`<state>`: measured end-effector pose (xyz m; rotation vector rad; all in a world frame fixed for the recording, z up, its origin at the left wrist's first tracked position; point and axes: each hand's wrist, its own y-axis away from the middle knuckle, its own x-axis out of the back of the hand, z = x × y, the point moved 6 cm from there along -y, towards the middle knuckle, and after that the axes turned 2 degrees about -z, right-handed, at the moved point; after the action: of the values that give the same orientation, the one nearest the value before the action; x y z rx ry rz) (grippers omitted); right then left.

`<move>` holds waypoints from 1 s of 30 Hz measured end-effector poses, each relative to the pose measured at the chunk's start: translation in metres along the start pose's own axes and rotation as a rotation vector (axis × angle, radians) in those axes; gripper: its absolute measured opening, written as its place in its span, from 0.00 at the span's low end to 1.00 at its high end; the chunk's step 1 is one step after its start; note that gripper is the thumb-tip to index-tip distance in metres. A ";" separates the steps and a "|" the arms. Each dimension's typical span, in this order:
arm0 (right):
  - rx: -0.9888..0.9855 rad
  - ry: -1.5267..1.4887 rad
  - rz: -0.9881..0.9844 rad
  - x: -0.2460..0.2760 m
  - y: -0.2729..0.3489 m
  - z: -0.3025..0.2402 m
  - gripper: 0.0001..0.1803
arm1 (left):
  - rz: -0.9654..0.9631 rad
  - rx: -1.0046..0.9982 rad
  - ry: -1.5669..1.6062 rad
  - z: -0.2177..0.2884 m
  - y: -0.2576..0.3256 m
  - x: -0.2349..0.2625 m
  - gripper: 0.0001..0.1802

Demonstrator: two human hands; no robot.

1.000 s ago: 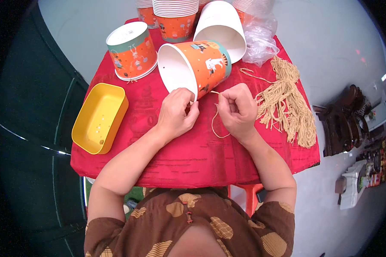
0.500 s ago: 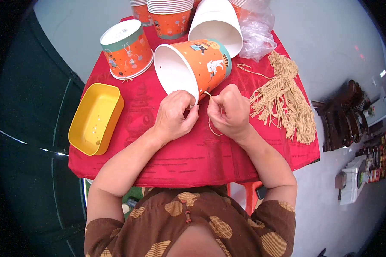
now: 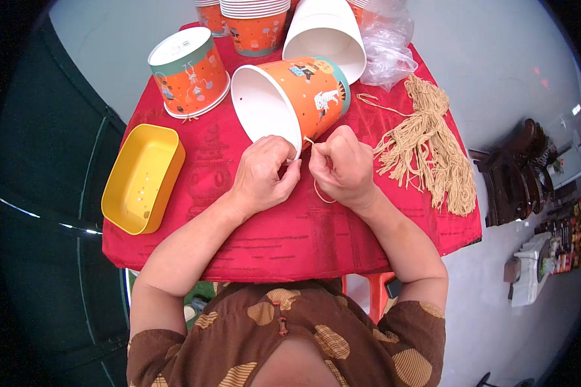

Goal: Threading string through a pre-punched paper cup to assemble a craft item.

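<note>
An orange paper bucket with a green base band and white inside lies on its side, its mouth facing left and toward me. My left hand is closed on its near rim, fingers inside and thumb by the edge. Just right of the rim, my right hand pinches a tan cord. The cord's upper end meets the bucket's wall near the rim, and its tail hangs in a loop below the right hand. Whether it passes through a hole is hidden by my fingers.
A yellow tub with small bits inside stands at left. Behind it sits an upturned orange bucket. Stacked buckets, a white bucket and a clear plastic bag are at the back. A tan cord bundle lies right on the red tablecloth.
My right hand has shifted slightly left and up, toward the bucket's rim, with the cord still pinched. The left hand has stayed almost in place.
</note>
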<state>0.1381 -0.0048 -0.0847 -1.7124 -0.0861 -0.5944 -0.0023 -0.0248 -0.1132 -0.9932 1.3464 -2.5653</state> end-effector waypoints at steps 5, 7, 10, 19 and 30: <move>-0.005 0.012 -0.023 -0.001 0.000 0.000 0.14 | -0.007 0.001 0.001 0.000 0.001 0.000 0.10; -0.004 0.016 -0.028 -0.002 0.001 0.000 0.15 | -0.009 0.003 0.005 0.001 0.000 0.000 0.10; -0.010 -0.003 -0.027 -0.002 0.000 0.000 0.14 | -0.011 0.000 0.010 0.001 0.001 -0.001 0.10; -0.032 -0.014 -0.061 -0.004 0.002 0.004 0.12 | -0.038 0.005 0.018 0.001 0.000 -0.004 0.09; -0.093 0.052 -0.075 -0.007 0.002 -0.005 0.10 | 0.013 -0.055 -0.186 0.011 -0.002 -0.006 0.09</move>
<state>0.1312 -0.0083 -0.0888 -1.7884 -0.0872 -0.7070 0.0091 -0.0290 -0.1102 -1.1934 1.3748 -2.3695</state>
